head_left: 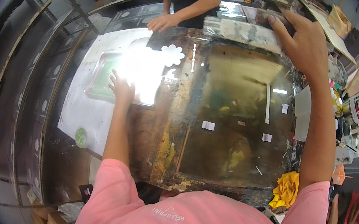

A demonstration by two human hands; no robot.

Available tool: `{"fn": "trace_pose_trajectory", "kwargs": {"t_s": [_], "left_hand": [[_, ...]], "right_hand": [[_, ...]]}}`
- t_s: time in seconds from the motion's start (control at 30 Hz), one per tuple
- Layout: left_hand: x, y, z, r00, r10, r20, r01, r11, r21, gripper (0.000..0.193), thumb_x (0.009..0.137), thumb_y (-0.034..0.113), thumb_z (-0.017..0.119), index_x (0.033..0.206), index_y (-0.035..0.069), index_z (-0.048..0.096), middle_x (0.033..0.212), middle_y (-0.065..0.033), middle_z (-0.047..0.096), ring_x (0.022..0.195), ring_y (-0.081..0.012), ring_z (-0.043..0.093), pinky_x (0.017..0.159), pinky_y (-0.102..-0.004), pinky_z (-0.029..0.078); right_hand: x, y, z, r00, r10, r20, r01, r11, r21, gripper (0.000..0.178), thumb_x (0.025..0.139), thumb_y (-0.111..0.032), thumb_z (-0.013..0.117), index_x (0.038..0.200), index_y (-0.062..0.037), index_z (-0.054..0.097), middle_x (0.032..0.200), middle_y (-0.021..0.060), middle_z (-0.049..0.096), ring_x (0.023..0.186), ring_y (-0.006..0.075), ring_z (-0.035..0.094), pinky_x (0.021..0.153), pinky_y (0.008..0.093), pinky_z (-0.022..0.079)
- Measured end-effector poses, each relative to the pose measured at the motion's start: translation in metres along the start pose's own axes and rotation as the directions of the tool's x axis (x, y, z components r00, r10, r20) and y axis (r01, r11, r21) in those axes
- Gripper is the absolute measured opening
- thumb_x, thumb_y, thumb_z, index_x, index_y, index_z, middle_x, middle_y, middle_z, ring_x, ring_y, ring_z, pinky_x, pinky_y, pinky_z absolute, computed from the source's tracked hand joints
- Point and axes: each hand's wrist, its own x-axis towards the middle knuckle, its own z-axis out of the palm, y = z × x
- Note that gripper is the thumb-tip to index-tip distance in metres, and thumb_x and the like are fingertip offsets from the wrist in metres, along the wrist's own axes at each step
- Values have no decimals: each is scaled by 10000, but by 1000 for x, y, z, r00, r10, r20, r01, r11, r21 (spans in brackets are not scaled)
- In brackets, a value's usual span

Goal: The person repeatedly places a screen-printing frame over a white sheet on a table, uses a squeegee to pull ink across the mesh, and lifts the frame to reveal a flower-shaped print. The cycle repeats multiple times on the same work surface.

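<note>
Flanking broad tabletop [210,157], left hand [122,88] over panel [106,73], right hand [304,44] at bar [244,33] end

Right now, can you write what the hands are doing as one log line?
left hand: spread open by green panel | right hand: raised at paint-stained bar, grip unclear | other person's hand: across the table

The green sheet [106,77] looks smooth and partly shiny. The desk [165,133] looks like rough, smeary wood, and its brown panel [223,158] is glossy. The yellow rag [286,189] is crumpled, dull cloth.
</note>
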Motion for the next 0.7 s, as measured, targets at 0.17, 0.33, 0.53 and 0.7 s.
{"fn": "trace_pose_trajectory", "kwargs": {"t_s": [0.17,0.33,0.53,0.7], "left_hand": [[-76,5,-1,928,338,157,-350,935,58,538,1118,394,430,1487,32,575,1664,-198,432,1590,-430,298,1243,-774,97],[-65,17,-30,953,272,137,-264,962,-72,485,1128,372,390,1442,85,622,1514,-178,599,1474,-403,481,1249,-758,112],[-56,99,-96,745,479,463,-426,877,-223,579,1126,503,375,1399,88,674,1464,-165,654,1420,-378,552,1281,-667,150],[-152,215,-72,658,683,317,-571,727,-382,1167,837,957,481,1581,60,522,1712,-245,346,1598,-447,285,1284,-683,86]], "right_hand": [[-19,0,2,995,-84,-45,83,996,-41,494,1017,-490,617,871,-21,661,822,169,686,823,380,634,817,463,424],[-21,2,5,994,-95,-61,95,995,-10,484,1010,-493,620,904,-25,683,846,176,697,842,381,650,854,465,439],[-13,3,5,994,-100,-45,98,994,-42,522,1008,-522,617,1025,-15,740,916,198,726,893,392,674,846,454,432],[-18,2,5,983,-138,-125,130,989,-70,526,1000,-526,631,1081,-24,768,933,206,744,903,400,693,868,481,467]]}}
